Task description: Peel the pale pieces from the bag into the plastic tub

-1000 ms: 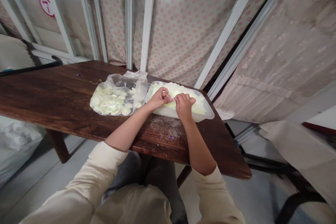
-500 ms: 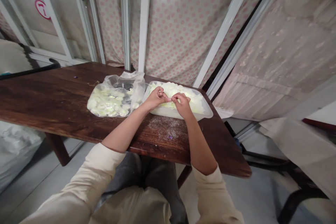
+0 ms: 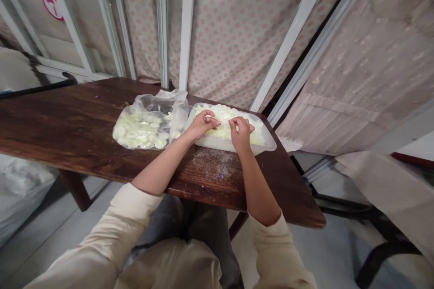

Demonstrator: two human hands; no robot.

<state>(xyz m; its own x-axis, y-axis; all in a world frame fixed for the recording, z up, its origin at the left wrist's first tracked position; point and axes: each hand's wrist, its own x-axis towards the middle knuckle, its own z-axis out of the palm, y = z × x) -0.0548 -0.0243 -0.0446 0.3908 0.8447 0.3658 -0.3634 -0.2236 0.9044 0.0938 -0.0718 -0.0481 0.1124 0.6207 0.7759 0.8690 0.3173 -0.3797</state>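
My left hand [image 3: 204, 124] and my right hand [image 3: 241, 132] hover over a translucent white plastic tub [image 3: 233, 146], a small gap between their fingertips. On each, thumb and fingers are brought together in a pinch. Whatever they hold, if anything, is too small to make out. Fluffy, pale yellow-green pieces [image 3: 258, 132] fill the tub; their exact kind is unclear. Left of it lies a clear plastic bag [image 3: 178, 113] with larger, pale green, rounded pieces [image 3: 142, 128] inside.
The dark wooden table [image 3: 68, 119] carries white, grain-like specks [image 3: 212, 165] in front of the tub and a small purple bit [image 3: 221, 176]. Polka-dot curtains [image 3: 233, 45] hang behind glass along the back. A large white sack [image 3: 22, 194] stands at lower left.
My hands were meeting at the fingertips over the tub. Now they are apart, the right hand having shifted to the right. Bag and tub stay in place.
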